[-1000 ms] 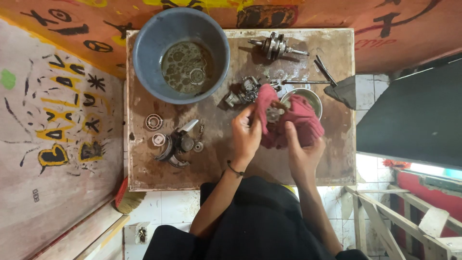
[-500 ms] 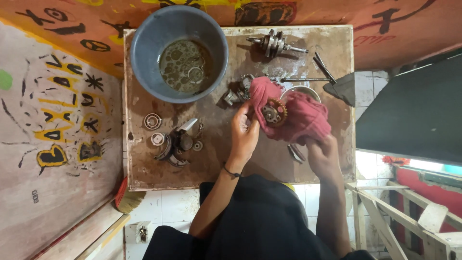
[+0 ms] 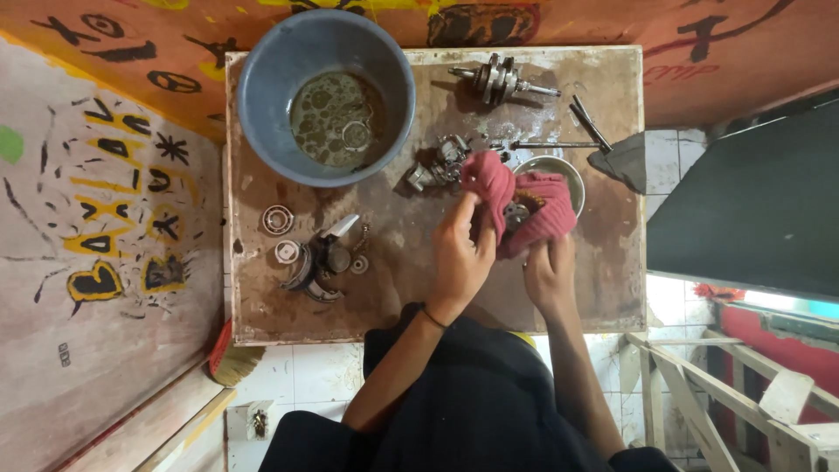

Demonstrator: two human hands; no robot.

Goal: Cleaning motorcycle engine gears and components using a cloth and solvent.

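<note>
Centre right of the frame: both hands, left hand (image 3: 461, 253) and right hand (image 3: 549, 273), fingers clamped on a red rag (image 3: 524, 203), rub a metal part (image 3: 516, 214) above the tabletop (image 3: 402, 288).

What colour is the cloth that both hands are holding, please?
The cloth is dull red to pink, as the head view shows.

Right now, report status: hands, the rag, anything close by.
Left hand and right hand both gripping the red rag, wrapped round a metal part. Metal bowl just beyond the rag, small engine parts beside it.
</note>
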